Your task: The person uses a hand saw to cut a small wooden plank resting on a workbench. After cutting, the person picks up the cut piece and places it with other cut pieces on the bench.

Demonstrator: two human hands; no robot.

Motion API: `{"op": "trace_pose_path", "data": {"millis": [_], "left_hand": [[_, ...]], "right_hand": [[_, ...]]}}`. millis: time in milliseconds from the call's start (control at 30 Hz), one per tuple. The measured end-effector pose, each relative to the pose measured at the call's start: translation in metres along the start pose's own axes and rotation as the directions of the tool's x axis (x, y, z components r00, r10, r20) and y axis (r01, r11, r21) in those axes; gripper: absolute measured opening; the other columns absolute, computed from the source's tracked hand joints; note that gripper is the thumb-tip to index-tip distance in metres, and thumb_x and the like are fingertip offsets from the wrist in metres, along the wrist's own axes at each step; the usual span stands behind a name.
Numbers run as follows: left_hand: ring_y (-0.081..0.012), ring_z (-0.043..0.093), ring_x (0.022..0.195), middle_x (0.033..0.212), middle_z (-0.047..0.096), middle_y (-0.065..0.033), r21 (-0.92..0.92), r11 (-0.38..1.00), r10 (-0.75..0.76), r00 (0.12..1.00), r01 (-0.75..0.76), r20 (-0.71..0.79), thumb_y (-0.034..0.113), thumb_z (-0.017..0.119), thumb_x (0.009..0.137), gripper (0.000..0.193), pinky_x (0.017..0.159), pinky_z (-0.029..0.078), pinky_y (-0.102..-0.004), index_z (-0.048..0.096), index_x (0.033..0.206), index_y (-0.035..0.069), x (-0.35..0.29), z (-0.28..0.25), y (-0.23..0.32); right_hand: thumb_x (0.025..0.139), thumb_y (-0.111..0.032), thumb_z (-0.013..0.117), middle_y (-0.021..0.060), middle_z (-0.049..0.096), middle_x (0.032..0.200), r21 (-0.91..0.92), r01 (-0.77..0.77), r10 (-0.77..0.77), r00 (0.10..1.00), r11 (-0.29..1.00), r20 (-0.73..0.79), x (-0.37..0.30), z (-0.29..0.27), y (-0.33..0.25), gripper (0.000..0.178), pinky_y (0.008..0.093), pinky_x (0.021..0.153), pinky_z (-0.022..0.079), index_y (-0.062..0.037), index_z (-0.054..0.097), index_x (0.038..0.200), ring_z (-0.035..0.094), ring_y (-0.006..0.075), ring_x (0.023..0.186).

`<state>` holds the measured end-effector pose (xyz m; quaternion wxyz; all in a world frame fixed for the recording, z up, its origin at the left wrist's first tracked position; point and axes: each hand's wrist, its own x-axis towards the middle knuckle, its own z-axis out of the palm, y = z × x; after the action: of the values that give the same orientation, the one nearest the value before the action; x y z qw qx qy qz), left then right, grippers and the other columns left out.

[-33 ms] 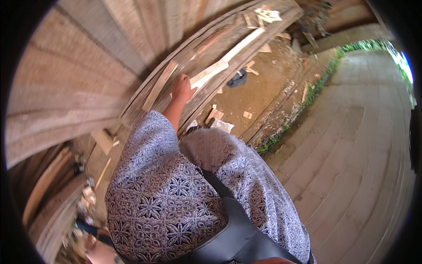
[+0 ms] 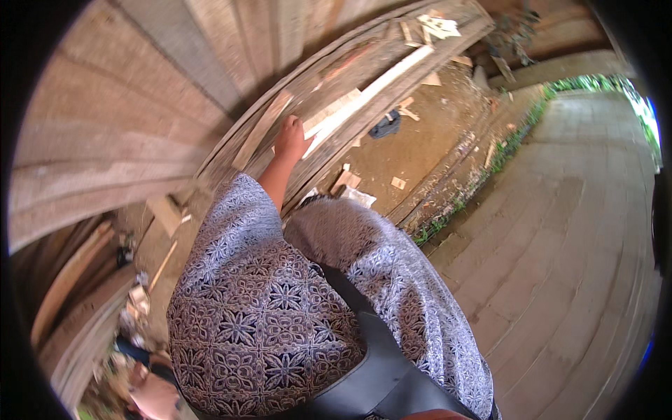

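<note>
My left hand [image 2: 290, 138] reaches out over a weathered wooden bench [image 2: 336, 73], its fingers closed at the near end of a short pale board [image 2: 334, 112]. The thumb side faces right; what lies under the palm is hidden. Along the right of that board runs a long, narrow pale strip of wood [image 2: 381, 82], lying lengthwise on the bench. Left of the hand, a brownish wooden piece [image 2: 262, 131] lies near the plank wall. My right hand does not show.
A plank wall [image 2: 154, 91] rises at the left. Wood offcuts [image 2: 439, 28] lie at the bench's far end. On the dirt floor [image 2: 434, 133] are a dark cloth-like item [image 2: 385, 124] and scattered scraps. A paved path [image 2: 553, 231] runs along the right.
The short board's far end has swung left, off the long strip, so the board now lies beside it. My hand keeps its place at the near end. The view has shifted slightly.
</note>
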<state>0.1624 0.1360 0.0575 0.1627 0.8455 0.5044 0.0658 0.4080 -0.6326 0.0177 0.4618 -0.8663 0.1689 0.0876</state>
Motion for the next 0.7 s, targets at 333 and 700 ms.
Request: {"op": "trace_pose_path", "data": {"millis": [333,700], "left_hand": [[-0.0356,0.055,0.124,0.128,0.055,-0.0199,0.097,0.918,-0.379,0.923,0.384,-0.067,0.038,0.081,0.087,0.057,0.103,0.05,-0.0453,0.058,0.123,0.001,-0.06,-0.015,-0.093],[-0.0424,0.052,0.13,0.135,0.052,-0.0236,-0.14,0.935,-0.329,0.944,0.327,0.008,0.033,0.081,0.085,0.062,0.106,0.048,-0.0501,0.051,0.129,0.0,-0.099,0.003,-0.141]], "right_hand": [[0.102,-0.03,0.068,0.0047,0.067,0.071,0.079,0.145,-0.163,0.787,0.986,0.594,0.065,0.103,-0.181,0.03,0.0316,0.063,0.054,-0.0007,0.067,0.097,0.063,0.0146,0.066],[0.105,-0.016,0.06,0.0071,0.069,0.096,0.374,0.321,-0.493,0.592,0.87,0.637,-0.097,0.201,-0.388,0.03,0.0253,0.06,0.048,-0.0023,0.061,0.131,0.057,0.0096,0.067]]}}
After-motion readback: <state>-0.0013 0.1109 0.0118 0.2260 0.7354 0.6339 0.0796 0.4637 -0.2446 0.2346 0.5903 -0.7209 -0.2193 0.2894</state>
